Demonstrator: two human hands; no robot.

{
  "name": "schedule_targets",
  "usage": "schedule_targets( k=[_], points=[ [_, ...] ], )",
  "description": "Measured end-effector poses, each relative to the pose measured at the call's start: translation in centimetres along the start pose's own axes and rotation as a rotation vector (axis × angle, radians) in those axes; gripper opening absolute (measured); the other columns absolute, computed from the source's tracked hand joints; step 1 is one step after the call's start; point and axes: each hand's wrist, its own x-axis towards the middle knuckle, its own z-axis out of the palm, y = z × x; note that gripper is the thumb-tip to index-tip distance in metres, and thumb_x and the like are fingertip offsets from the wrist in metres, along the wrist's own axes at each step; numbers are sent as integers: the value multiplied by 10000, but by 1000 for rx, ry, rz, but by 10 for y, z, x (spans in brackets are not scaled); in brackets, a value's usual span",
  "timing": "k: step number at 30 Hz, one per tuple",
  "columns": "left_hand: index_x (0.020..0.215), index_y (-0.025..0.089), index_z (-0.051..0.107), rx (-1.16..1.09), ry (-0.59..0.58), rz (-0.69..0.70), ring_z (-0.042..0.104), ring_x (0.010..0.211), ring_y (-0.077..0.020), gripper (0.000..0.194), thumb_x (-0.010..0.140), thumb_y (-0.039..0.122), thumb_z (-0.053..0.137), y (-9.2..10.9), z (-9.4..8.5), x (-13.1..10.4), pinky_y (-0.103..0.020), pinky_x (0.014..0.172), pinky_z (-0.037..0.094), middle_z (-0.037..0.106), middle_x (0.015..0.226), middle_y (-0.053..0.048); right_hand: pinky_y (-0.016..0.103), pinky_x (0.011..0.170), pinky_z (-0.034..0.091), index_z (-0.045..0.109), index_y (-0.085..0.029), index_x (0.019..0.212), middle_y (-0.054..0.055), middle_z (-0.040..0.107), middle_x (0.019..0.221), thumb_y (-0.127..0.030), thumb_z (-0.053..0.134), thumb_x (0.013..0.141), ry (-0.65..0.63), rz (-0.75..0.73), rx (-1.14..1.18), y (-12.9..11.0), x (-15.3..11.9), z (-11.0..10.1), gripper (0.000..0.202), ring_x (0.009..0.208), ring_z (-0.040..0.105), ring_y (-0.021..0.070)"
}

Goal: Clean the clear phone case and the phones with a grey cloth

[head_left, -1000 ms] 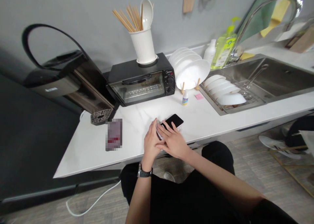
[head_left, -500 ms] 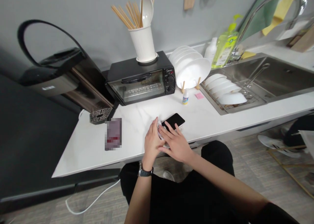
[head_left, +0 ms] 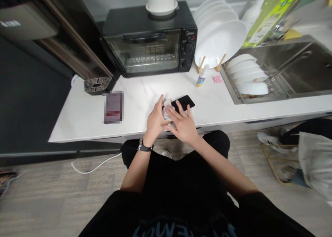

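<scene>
A black smartphone point(head_left: 186, 101) lies slantwise near the counter's front edge, its left part covered by my hands and a crumpled white tissue point(head_left: 168, 113). My left hand point(head_left: 155, 122), with a dark-strapped watch at the wrist, is at the phone's left end, its thumb and straight fingers on either side. The tissue sits between my hands. My right hand point(head_left: 183, 125) presses it down, fingers spread and reaching over the phone's near side. Behind the phone stands a small white spray bottle point(head_left: 201, 77) with a blue and yellow label.
A pixelated purple packet point(head_left: 113, 107) lies to the left, by a dark drinks machine point(head_left: 98, 84). At the back are a toaster oven point(head_left: 153, 52) and racked white plates point(head_left: 220, 39). To the right are a pink sticky note point(head_left: 217, 79) and a sink point(head_left: 298, 81) with bowls point(head_left: 252, 88).
My view has tilted down and closer, so the counter sits higher in the picture. Both hands stay at the phone; more of the white tissue shows between them.
</scene>
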Motion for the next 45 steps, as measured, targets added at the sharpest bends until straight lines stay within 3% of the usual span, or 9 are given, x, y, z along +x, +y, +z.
schedule_targets(
  k=[5, 10, 13, 19, 25, 32, 37, 40, 45],
  points=[
    [1700, 261, 176, -38, 19, 4, 607, 1407, -312, 1165, 808, 371, 916, 2, 0, 2, -445, 1135, 548, 651, 1453, -131, 749, 1310, 37, 367, -181, 1684, 89, 415, 1720, -677, 330, 1086, 121, 216, -69, 46, -7, -11, 778, 1675, 96, 412],
    [1703, 255, 189, -19, 7, 24, 614, 1403, -318, 1008, 899, 294, 795, -3, 1, 2, -444, 1118, 563, 586, 1550, -150, 675, 1342, 86, 414, -108, 1651, 131, 419, 1711, -669, 345, 1085, 55, 51, 15, 9, 8, 2, 799, 1670, 170, 367],
    [1706, 261, 191, 6, 2, 6, 618, 1401, -325, 988, 896, 217, 755, -4, 1, 3, -440, 1103, 572, 544, 1600, -150, 662, 1350, 79, 455, -163, 1635, 77, 433, 1706, -663, 374, 1086, -7, -46, 54, 3, -1, 0, 747, 1670, 191, 332],
    [1702, 263, 186, -53, 6, 3, 629, 1382, -302, 1129, 823, 341, 891, 2, -2, 3, -444, 1132, 550, 661, 1453, -119, 763, 1302, 51, 479, -175, 1628, 89, 481, 1675, -669, 362, 1084, 152, 235, -42, 37, 5, -10, 744, 1662, 151, 434],
    [1706, 271, 174, -22, -6, 23, 574, 1449, -330, 1032, 869, 205, 773, -3, -1, 2, -446, 1122, 557, 484, 1653, -150, 660, 1345, 109, 447, -136, 1639, 111, 446, 1694, -646, 395, 1085, 18, -11, 38, -8, 10, 3, 755, 1663, 210, 353],
    [1700, 280, 191, -58, 6, 22, 626, 1376, -309, 1127, 824, 342, 898, 4, -3, 3, -445, 1104, 564, 638, 1469, -122, 745, 1308, 96, 425, -208, 1659, 69, 455, 1694, -659, 393, 1081, 150, 217, -44, 51, -16, -14, 734, 1669, 139, 411],
    [1706, 278, 189, -35, 2, 45, 621, 1388, -314, 1003, 900, 269, 785, -3, 0, 2, -444, 1100, 571, 589, 1539, -129, 690, 1328, 156, 479, -124, 1620, 115, 460, 1685, -653, 414, 1076, 84, 73, 43, 7, 12, 1, 762, 1657, 208, 397],
    [1709, 278, 187, -14, -6, 29, 632, 1374, -312, 963, 912, 205, 723, -6, 0, 1, -434, 1073, 586, 549, 1578, -135, 657, 1340, 165, 459, -161, 1636, 96, 458, 1687, -651, 447, 1070, 20, -44, 78, -7, 5, 2, 749, 1657, 232, 357],
    [1706, 272, 184, -46, -1, 64, 628, 1374, -308, 1120, 837, 354, 886, -2, -3, 3, -443, 1110, 560, 640, 1463, -121, 724, 1316, 122, 440, -213, 1651, 65, 468, 1684, -643, 407, 1086, 130, 177, -31, 45, -17, -13, 711, 1666, 170, 394]
  ],
)
